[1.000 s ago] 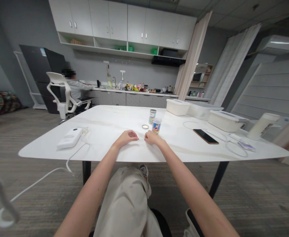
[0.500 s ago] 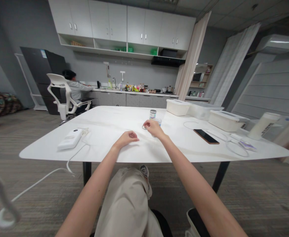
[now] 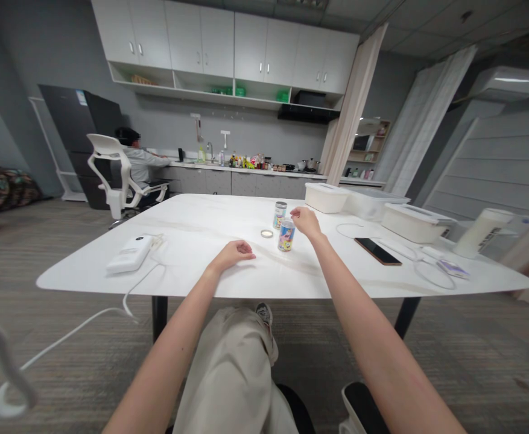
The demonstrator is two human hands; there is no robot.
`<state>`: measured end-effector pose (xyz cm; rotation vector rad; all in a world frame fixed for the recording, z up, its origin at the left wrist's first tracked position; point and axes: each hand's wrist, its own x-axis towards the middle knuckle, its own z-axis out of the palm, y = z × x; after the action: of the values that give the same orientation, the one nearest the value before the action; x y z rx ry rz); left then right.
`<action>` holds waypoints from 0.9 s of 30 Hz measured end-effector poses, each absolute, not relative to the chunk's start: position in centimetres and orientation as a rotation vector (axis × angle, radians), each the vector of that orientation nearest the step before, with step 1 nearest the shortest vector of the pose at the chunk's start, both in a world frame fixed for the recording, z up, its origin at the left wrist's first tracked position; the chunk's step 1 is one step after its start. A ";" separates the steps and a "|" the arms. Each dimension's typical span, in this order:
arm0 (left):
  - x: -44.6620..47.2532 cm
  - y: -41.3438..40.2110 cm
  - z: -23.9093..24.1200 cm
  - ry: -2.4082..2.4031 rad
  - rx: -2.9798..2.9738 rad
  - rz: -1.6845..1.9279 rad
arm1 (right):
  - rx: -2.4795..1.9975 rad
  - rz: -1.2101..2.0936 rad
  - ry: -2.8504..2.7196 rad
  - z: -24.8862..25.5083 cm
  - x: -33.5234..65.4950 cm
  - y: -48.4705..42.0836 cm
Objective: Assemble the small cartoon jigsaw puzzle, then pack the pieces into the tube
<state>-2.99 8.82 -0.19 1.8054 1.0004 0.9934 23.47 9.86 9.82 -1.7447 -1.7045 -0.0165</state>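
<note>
Two small printed cans stand upright on the white table. The nearer can (image 3: pixel 286 235) has a colourful cartoon print; the farther can (image 3: pixel 280 216) has a dark rim on top. To their left a round, ring-like lid (image 3: pixel 266 233) lies flat. Just right of and behind the nearer can is my right hand (image 3: pixel 307 222), raised over the table with its fingers loosely bent and apart; nothing shows in them. My left hand (image 3: pixel 233 254) rests on its side on the tabletop, left of the cans, its fingers curved, thumb apart, and holding nothing.
Lidded white boxes (image 3: pixel 326 199) line the table's back right. A phone (image 3: pixel 377 251), cables and a whitish cylindrical container (image 3: pixel 482 234) are at the right. A white power bank-like device (image 3: pixel 131 254) with a cable lies left. A person (image 3: pixel 140 166) sits at the far counter.
My right hand has moved right, from the round lid to beyond the nearer can, uncovering both the lid and the cans. My left hand has stayed in place.
</note>
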 end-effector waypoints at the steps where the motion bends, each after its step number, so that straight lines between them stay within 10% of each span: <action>1: -3.0 8.8 -0.2 1.004 1.805 0.993 | -1.734 -0.043 -1.679 9.6 23.5 9.9; 27: -2.8 9.9 -1.3 1.012 1.833 1.075 | -1.140 0.377 -1.128 0.8 17.0 8.5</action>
<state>-2.82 9.92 -1.27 1.8325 1.0119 1.0748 16.96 8.50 0.78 -1.1403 -1.1282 0.3768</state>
